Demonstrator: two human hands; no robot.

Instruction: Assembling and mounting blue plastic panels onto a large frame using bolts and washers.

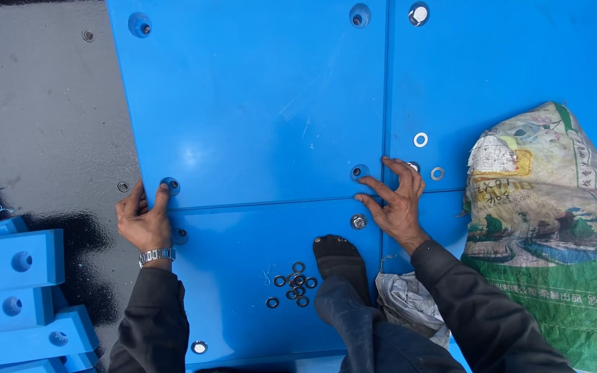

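A large blue panel (257, 103) lies flat on a dark metal surface (43, 124). My left hand (143, 220), with a metal wristwatch, grips the panel's lower left corner, thumb beside a round bolt hole (170, 185). My right hand (396, 199) rests spread on the seam where the blue panels meet, fingers next to a bolt hole (359, 172). A bolt with washer (358, 222) sits in the lower panel (243, 276) just left of that hand. Several loose washers (294, 283) lie in a cluster by my dark-socked foot (340, 261).
A printed woven sack (554, 235) lies on the panels at right, with crumpled white cloth (409, 304) beside it. Two loose washers (421, 139) lie above my right hand. Narrow blue blocks (15, 297) with holes are stacked at lower left.
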